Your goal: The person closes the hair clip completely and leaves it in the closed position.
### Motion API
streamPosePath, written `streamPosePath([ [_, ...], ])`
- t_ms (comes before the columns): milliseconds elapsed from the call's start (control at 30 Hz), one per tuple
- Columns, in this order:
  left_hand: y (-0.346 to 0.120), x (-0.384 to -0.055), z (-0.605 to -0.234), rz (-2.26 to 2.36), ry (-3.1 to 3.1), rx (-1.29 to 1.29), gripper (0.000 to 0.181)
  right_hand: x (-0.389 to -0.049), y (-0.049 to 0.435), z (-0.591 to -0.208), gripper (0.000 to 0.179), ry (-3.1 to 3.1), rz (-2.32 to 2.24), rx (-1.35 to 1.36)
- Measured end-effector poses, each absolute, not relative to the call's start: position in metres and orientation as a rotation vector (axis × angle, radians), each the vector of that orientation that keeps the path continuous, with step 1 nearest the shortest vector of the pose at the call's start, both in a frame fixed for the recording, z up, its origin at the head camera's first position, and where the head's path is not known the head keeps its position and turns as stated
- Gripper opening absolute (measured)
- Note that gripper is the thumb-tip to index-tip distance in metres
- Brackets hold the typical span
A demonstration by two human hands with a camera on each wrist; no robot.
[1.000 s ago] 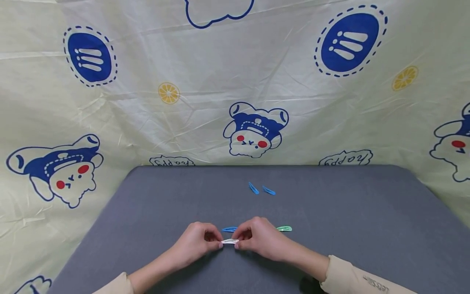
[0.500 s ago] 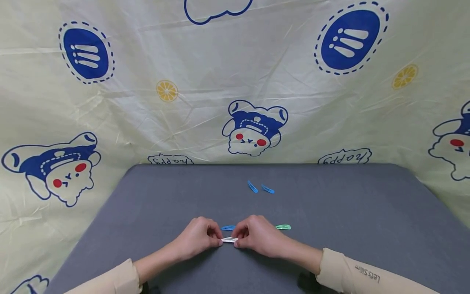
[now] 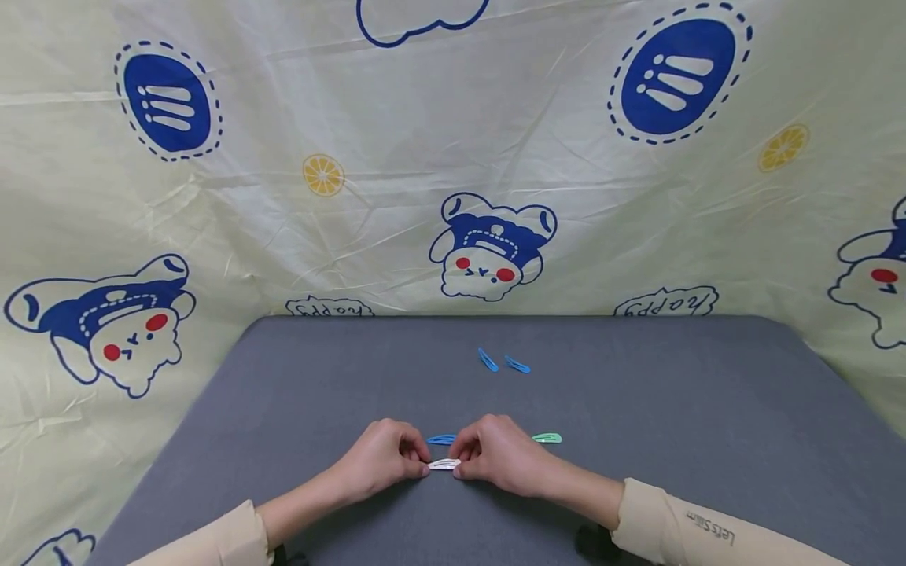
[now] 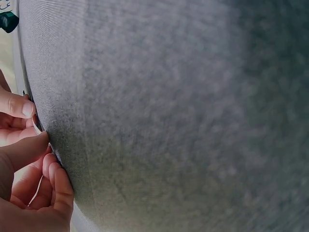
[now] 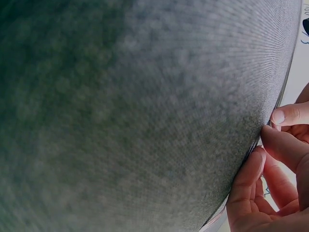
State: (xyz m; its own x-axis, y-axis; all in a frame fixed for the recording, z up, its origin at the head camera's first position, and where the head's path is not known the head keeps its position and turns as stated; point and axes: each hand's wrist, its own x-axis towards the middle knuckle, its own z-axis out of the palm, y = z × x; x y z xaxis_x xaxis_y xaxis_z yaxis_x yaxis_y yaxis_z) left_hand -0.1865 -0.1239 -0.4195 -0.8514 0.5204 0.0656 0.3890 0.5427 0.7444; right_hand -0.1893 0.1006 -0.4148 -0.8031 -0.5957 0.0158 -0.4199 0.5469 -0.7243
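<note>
A white snap hair clip [image 3: 444,464] lies lengthwise between my two hands, low over the grey table. My left hand [image 3: 382,462] pinches its left end between thumb and fingers. At the other end, the thumb and fingers of my right hand [image 3: 499,457] pinch it too. Just behind it a blue hair clip [image 3: 440,439] shows, its right part overlapped by my right hand. A green hair clip [image 3: 548,439] pokes out on the far side of that hand. In the left wrist view a thin sliver of the white clip [image 4: 36,126] appears between the fingertips.
Farther back on the grey table [image 3: 318,369] lie two more blue hair clips, one slanted [image 3: 487,360] and one flatter [image 3: 517,365]. A pale printed curtain [image 3: 396,236] hangs behind the table's far edge.
Both hands keep their pinch on the white hair clip, which tips slightly between them. The sleeves show a little more after a small shift of the head view. The other clips stay put.
</note>
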Motion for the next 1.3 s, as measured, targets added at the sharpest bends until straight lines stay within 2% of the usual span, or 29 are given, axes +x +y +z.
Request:
streamPosePath([
  [833, -0.131, -0.19, -0.411, 1.326, 2.478, 0.729, 0.007, -0.179, 0.12, -0.406, 0.013, 2.532, -1.21, -0.776],
  [1300, -0.124, -0.212, -0.4, 1.351, 2.597, 0.756, 0.009, -0.183, 0.138, -0.387, 0.019, 2.564, -1.313, -0.679],
])
